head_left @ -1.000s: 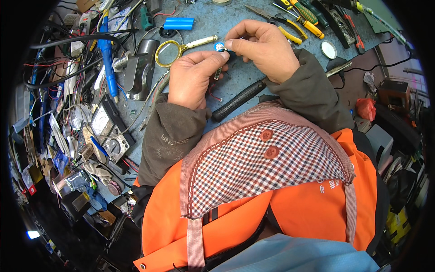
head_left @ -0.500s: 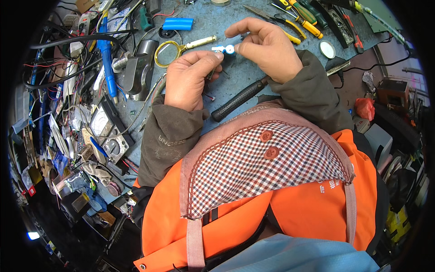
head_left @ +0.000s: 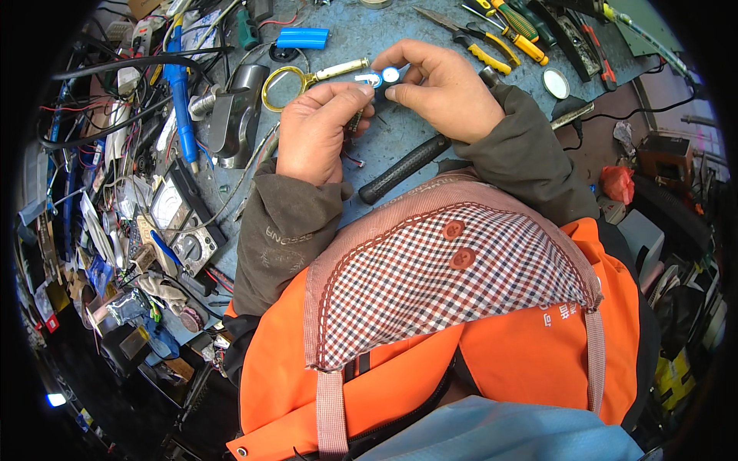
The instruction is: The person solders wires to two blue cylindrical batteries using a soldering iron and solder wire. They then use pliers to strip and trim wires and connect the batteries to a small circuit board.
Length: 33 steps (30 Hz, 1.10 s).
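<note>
Nearest, an orange vest with a checked bib (head_left: 453, 284) fills the lower view; worth keeping both dark sleeves off its edge so the wrists stay free.

Just beyond, elbows tucked, forearms angled in toward each other above the blue-grey bench top (head_left: 400, 146). Best to rest the heels of the palms on that surface for steadiness — the work is tiny.

Left hand (head_left: 319, 131) curled, thumb and forefinger closed together on a small dark part with fine wire leads (head_left: 355, 123); what lies under the fingers cannot be made out. Right hand (head_left: 442, 92) pinched shut on a small blue cylindrical piece with a pale round face (head_left: 388, 75), held just above the bench and touching the left fingertips. Light pressure only, by the look of it: a hard squeeze could bend leads or flick the piece away into the clutter. Better to turn the pale face up toward the eye and bring the two pieces together slowly.

Under the right wrist, a black-handled tool (head_left: 403, 165) lies diagonally — easy to nudge. Past the left fingertips, a brass-rimmed magnifier (head_left: 283, 86), near enough for checking the joint. Further out, a blue cylinder (head_left: 302, 37), yellow-handled pliers (head_left: 492, 48), and at far left a meter (head_left: 181, 223) among tangled cables.
</note>
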{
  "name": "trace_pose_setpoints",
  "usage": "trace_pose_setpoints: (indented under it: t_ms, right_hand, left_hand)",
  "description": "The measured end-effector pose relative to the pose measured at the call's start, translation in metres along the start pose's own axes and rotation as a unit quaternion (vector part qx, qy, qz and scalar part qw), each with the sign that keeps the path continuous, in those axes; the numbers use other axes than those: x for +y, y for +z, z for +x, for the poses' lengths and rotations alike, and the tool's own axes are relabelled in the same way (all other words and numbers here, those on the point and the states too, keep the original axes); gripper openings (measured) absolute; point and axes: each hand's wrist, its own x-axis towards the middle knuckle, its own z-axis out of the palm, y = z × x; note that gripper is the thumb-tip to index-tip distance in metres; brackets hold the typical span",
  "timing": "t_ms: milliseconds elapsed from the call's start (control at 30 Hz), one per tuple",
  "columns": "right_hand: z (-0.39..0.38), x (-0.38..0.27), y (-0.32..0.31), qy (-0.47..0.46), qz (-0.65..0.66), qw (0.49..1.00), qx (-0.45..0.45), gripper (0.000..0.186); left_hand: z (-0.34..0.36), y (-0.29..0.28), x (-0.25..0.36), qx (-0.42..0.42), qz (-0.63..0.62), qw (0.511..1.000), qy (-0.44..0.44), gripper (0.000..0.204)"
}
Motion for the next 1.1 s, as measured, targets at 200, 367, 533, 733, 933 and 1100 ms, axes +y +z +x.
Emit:
trace_pose_setpoints:
  t_ms: [200,367,533,733,933,1100]
  right_hand:
    - [0.000,-0.004,-0.001,-0.029,0.002,1.000,-0.010,0.038]
    - [-0.001,-0.002,0.004,-0.074,-0.032,0.997,0.007,0.043]
    - [0.001,0.001,0.002,-0.128,-0.120,0.984,0.039,0.047]
    - [0.000,0.002,0.007,-0.112,-0.048,0.992,0.037,0.053]
    - [0.005,0.014,0.008,-0.127,0.011,0.991,0.036,0.049]
    - [0.001,0.010,0.009,-0.110,0.045,0.992,0.042,0.049]
  left_hand:
    - [0.001,-0.002,-0.001,0.008,-0.008,1.000,-0.005,0.017]
    - [0.002,-0.004,-0.001,-0.005,-0.014,1.000,-0.003,0.018]
    - [0.002,-0.005,0.001,-0.008,-0.014,1.000,-0.014,0.020]
    - [0.000,0.001,0.003,0.009,0.001,1.000,-0.016,0.016]
    - [0.003,0.000,0.004,-0.005,0.005,1.000,-0.026,0.018]
    - [0.005,-0.002,0.002,-0.032,0.022,0.999,-0.036,0.019]
